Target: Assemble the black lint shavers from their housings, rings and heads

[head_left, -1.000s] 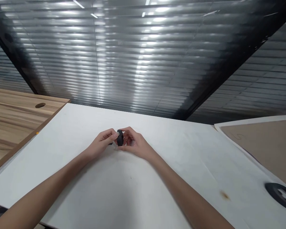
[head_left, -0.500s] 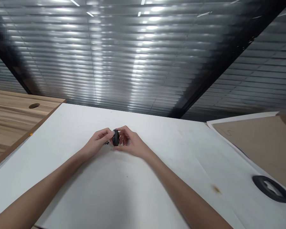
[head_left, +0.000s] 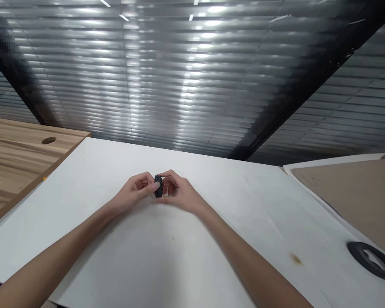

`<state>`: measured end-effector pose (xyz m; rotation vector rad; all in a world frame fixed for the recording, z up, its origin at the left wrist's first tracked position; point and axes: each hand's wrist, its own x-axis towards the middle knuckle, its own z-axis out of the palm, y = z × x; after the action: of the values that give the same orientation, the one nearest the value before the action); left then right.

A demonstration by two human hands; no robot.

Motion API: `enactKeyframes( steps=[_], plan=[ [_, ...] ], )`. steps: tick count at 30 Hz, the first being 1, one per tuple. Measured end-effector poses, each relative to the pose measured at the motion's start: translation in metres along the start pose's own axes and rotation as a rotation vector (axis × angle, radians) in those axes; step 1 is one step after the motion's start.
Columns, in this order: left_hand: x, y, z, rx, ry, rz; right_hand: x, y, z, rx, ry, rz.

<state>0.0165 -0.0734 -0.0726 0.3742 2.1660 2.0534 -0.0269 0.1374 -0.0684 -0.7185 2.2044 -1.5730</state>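
A small black wheel-like piece [head_left: 158, 191] is held upright between my two hands, above the middle of the white table. My left hand [head_left: 137, 190] is closed, its thumb pressing the near left face of the piece. Around the right side of it curl the fingers of my right hand [head_left: 179, 193], with fingertips at its top edge and the thumb along its bottom. The exact kind of the piece is too small to make out, and fingers cover part of it.
The white table [head_left: 115, 256] has a brown stain at right. A black oval ring [head_left: 372, 261] lies near the right edge. Behind it is a brown board with a white border [head_left: 349, 188]. A wooden surface [head_left: 25, 158] adjoins at left. Metallic blinds [head_left: 163, 85] rise behind.
My left thumb has moved right, onto the black piece's face. A tiny dark bit seen under my left fingers earlier no longer shows. The view has shifted slightly.
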Motion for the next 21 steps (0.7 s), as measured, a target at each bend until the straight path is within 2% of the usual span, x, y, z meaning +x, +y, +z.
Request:
enactKeyframes(
  steps=[7, 15, 18, 21],
  plan=[
    [-0.001, -0.005, -0.001, 0.100, -0.011, -0.011, -0.001, 0.000, -0.001, -0.033, -0.008, 0.020],
    [0.004, -0.012, 0.002, 0.034, 0.025, 0.018, 0.003, 0.006, -0.005, 0.010, 0.006, 0.030],
    [0.008, -0.018, -0.003, 0.056, 0.130, 0.071, 0.007, 0.015, -0.007, 0.060, 0.089, 0.012],
    [0.013, -0.022, -0.018, 0.045, 0.327, 0.139, 0.009, 0.021, -0.006, 0.097, 0.186, 0.009]
  ],
)
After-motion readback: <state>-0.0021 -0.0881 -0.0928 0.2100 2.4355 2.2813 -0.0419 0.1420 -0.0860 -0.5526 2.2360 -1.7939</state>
